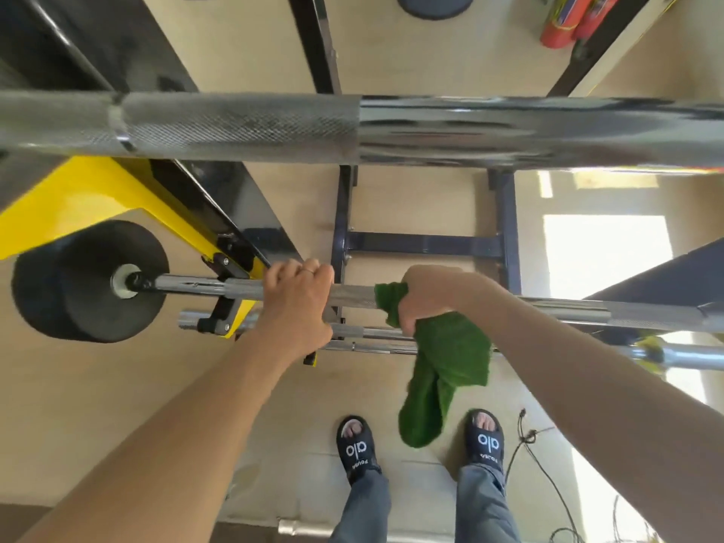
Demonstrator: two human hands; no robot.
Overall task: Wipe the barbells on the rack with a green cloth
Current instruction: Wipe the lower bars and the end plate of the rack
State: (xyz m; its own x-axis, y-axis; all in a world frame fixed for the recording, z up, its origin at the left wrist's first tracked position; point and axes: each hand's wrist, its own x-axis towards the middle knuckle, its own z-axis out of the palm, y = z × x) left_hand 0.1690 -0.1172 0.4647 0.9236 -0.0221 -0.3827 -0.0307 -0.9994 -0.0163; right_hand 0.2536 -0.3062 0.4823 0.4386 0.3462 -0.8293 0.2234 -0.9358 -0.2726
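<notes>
Your left hand (297, 303) curls its fingers over the chrome barbell bar with a knurled grip (352, 296), knuckles up, a thin ring on one finger. Just to the right of those fingers, your right hand (425, 295) closes its fingers around a bunched green terry cloth (442, 366), pressing the cloth's upper fold against the same bar; the rest of the cloth hangs down below your fist. Left of your left fingers, the bar runs across a yellow-and-black rack hook (231, 303) and ends in a thick black round weight plate (88, 282). Just below your fingers lie more thin chrome bars (368, 339), stacked close together on the rack. Beyond your fingers stands the dark blue steel rack frame (423, 244), and nearer the camera a large blurred knurled steel bar (352, 129) crosses the whole view. Far below your hands, on the beige floor (98, 386), your feet wear black slide sandals (356, 448) printed "alo" in white, with smaller writing beneath that looks like "FOUFA". A black cord (536, 464) trails right of them.
</notes>
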